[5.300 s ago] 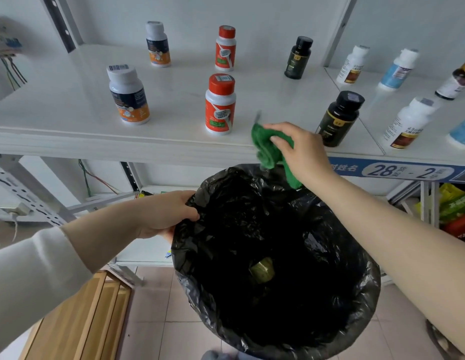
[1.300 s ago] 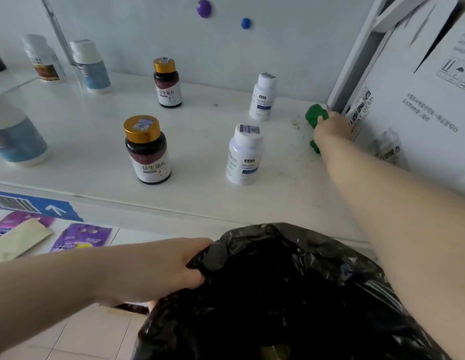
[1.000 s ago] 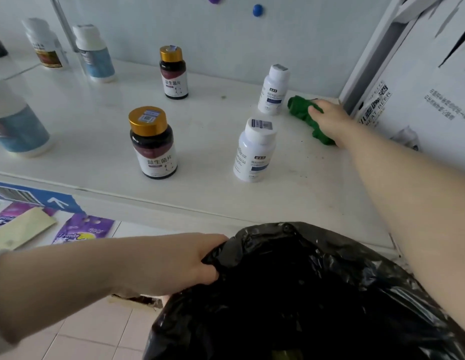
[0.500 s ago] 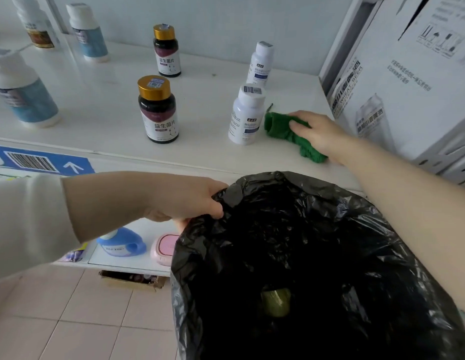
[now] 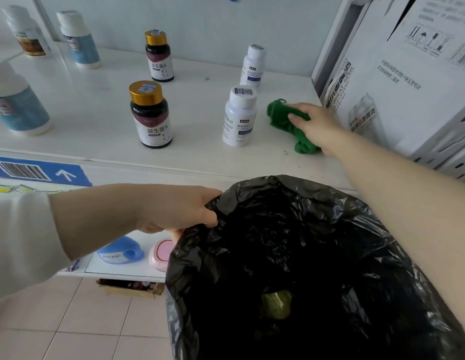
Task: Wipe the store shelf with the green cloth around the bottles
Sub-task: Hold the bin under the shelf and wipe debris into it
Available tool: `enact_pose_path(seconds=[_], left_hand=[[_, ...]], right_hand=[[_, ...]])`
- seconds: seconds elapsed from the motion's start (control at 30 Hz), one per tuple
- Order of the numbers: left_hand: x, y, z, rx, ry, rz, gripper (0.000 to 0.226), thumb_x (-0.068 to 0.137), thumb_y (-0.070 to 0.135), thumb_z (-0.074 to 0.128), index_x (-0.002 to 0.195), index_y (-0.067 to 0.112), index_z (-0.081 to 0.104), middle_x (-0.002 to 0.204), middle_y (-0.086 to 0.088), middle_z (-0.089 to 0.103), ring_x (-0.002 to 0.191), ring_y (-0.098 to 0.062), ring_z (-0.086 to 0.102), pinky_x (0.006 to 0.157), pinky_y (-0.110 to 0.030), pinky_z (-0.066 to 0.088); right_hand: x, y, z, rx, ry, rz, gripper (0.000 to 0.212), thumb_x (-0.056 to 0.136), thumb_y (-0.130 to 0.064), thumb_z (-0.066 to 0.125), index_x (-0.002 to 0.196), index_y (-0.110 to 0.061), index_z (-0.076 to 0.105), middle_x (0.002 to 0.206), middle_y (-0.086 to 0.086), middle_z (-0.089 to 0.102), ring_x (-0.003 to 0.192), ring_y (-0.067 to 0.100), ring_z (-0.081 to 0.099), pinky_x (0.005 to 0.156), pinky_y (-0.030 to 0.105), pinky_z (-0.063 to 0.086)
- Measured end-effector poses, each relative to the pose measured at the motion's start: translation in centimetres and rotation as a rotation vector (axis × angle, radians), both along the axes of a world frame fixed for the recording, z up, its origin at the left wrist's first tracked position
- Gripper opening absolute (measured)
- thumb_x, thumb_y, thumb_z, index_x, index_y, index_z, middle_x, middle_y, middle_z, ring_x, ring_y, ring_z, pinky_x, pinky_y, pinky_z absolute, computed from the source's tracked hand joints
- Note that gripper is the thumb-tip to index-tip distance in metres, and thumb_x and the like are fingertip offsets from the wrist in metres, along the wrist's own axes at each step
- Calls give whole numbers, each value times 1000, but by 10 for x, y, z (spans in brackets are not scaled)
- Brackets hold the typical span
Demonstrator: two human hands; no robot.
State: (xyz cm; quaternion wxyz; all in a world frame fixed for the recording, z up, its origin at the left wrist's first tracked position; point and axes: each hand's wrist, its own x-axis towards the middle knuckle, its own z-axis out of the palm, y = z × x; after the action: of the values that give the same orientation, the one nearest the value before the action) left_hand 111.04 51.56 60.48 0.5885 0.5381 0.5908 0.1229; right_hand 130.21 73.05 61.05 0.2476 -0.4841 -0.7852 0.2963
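Head view: cloth (image 5: 283, 122) is kept bunched under the right hand (image 5: 315, 124), fingers curled over it, pressed on the shelf (image 5: 200, 158) just right of the near white bottle (image 5: 239, 118), not touching. Farther right, it's boxed in by a carton (image 5: 407, 87). Below the bottle, past the shelf edge, the bag (image 5: 317, 242) rim is gripped by the left hand (image 5: 179, 206).

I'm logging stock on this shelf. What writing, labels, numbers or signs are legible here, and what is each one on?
"益生菌片": front gold-capped bottle, and the same on the gold-capped bottle behind it.
"WHEAT BEER": side of the cardboard box.
Barcode and a white up arrow, with no legible digits: blue shelf tag.
White bottle label and the box's small print: too blurred to read.
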Motion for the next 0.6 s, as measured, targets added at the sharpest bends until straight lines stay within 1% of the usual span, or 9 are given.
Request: enact_pose_path(seconds=[0.07,0.13,0.17,0.23,0.3,0.33,0.43,0.53,0.6], left_hand=[[-1,-3,-8,-8,-17,16,34,89,-2,42,113,18,54,95,0,68,69,-1,67,47,-13,48],[0,-8,-17,-35,-34,26,35,88,-3,41,113,16,55,93,0,67,66,1,67,46,-12,47],[0,-11,-22,-51,-47,31,34,88,-4,42,113,15,55,96,-3,67,70,-1,67,50,-13,49],[-2,-16,-31,-66,-57,47,33,86,-1,46,113,14,56,107,-10,67,92,-14,67,71,-21,53],[-3,-19,-38,-75,-38,59,35,79,6,50,112,15,57,113,-13,65,106,-27,62,84,-31,49],[-3,-20,-42,-84,-38,65,35,79,6,50,112,16,57,113,-12,65,105,-26,62,84,-31,51],[1,-21,-56,-101,-61,77,33,87,-4,41,108,16,56,102,-3,66,90,-11,64,65,-15,50],[4,-22,-69,-113,-64,106,33,86,-5,40,106,17,55,98,2,64,89,-8,61,63,-11,47],[4,-20,-77,-109,-66,144,35,85,-6,40,109,13,55,102,-1,64,93,-12,61,68,-15,48]], right_hand=[[0,-1,-3,33,-8,51,35,93,-23,49,129,-23,51,128,0,54,107,12,47,89,21,34],[2,-2,-3,31,-33,79,34,93,-26,49,127,-24,52,119,-2,56,102,10,48,83,18,35],[4,-4,-3,22,-46,95,32,93,-26,49,125,-24,53,113,-4,57,99,10,49,77,16,36],[5,-10,-3,6,-63,135,30,93,-26,50,122,-25,55,106,-8,55,95,9,49,69,8,33],[7,-17,-3,-6,-65,162,29,92,-25,51,121,-26,55,105,-11,55,96,8,49,70,6,32],[9,-21,-2,-13,-61,175,28,92,-25,51,120,-26,55,106,-12,54,99,7,48,74,8,33],[16,-34,-2,-29,-46,212,27,92,-25,52,118,-29,55,112,-15,53,110,4,44,91,15,27],[23,-49,-3,-49,-15,262,22,91,-23,53,111,-32,55,111,-18,55,109,1,46,87,4,29],[28,-59,-4,-34,-34,278,20,91,-24,53,109,-33,56,108,-21,56,105,-3,48,80,-7,27]])
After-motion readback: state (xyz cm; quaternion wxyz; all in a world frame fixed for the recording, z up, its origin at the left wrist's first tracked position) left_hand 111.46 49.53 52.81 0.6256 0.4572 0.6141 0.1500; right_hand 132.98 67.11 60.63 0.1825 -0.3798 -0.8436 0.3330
